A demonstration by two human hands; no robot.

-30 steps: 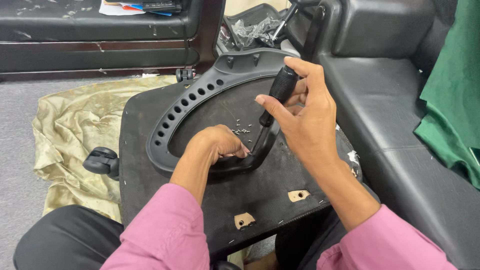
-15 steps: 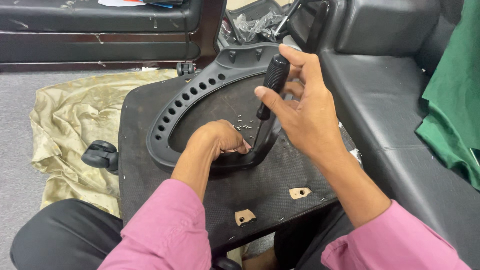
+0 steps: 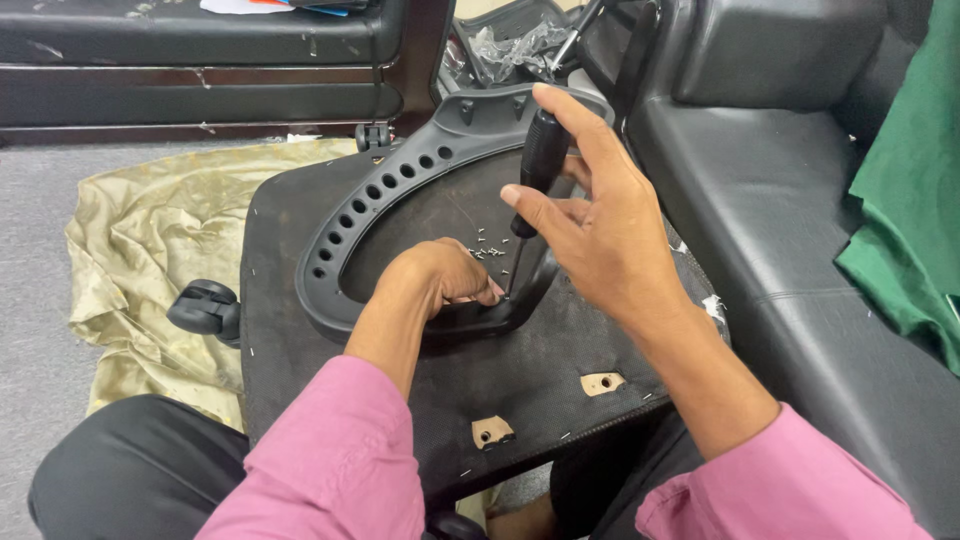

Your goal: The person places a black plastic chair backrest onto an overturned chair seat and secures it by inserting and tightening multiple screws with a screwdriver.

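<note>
Screwdriver [image 3: 535, 175], black handle, thin shaft, stands nearly upright w/ tip down on the near rim of the black plastic frame [image 3: 400, 180], approx. centre of the seat panel [image 3: 560, 340].

Near edge: pink sleeves and dark trousers of the person. The seat panel, covered in black fabric, lies flat across the lap. Two tan cut-outs [image 3: 493, 431] near its near edge, each w/ a hole.

Mid panel: left hand [image 3: 440, 278] rests knuckles-up on the frame's near rim, fingers curled shut, fingertips just beside the screwdriver tip. What they pinch, if anything: cannot tell. Right hand [image 3: 590, 225] grips the screwdriver handle; thumb and fingers closed around it, index finger extended up along the handle top.

Frame: D-shaped, open centre, row of round holes along its left curve. It acts as a shallow tray: small loose screws [image 3: 487, 247] lie scattered inside it on the fabric, just beyond the left hand, beside the shaft.

Left of panel: black caster wheel [image 3: 205, 308] at the left edge, on an olive-gold cloth [image 3: 150, 250] spread on grey floor.

Right: black leather seat [image 3: 790, 240] w/ green cloth [image 3: 910, 220] at its right side.

Far: dark bench [image 3: 200, 60]; crumpled clear plastic [image 3: 510, 45] past the far edge of the frame.
</note>
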